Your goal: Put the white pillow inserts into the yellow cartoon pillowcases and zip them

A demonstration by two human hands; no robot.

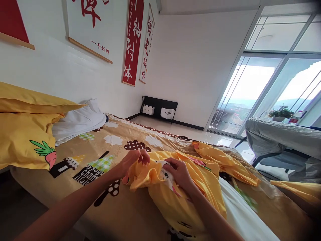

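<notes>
**Both hands closed on the yellow cover at the bed's near edge**

My left hand point(132, 160) pinches a bunched corner of the yellow cover point(175, 197), fingers drawn together on the fold. My right hand point(179, 172) lies just beside it at 3 o'clock, fingers curled and clamped on the same cloth where a small cartoon print shows. The hands are near each other but not touching; a short ridge of fabric runs between them.

From the hands, the cover's bulk falls away toward 5 o'clock and its far end trails toward 2 o'clock, so its long axis runs from lower centre up to the right across the bed point(130, 214). The right hand sits nearer the bulk; the left holds the corner.

Count: one yellow cover in hand; one patterned bed sheet point(117, 137) beneath; one yellow pillow point(25, 134) at 9 o'clock; one white pillow point(77, 120) behind it at 10 o'clock. White bedding point(240, 214) shows at 4 o'clock, under the cover's edge.
</notes>
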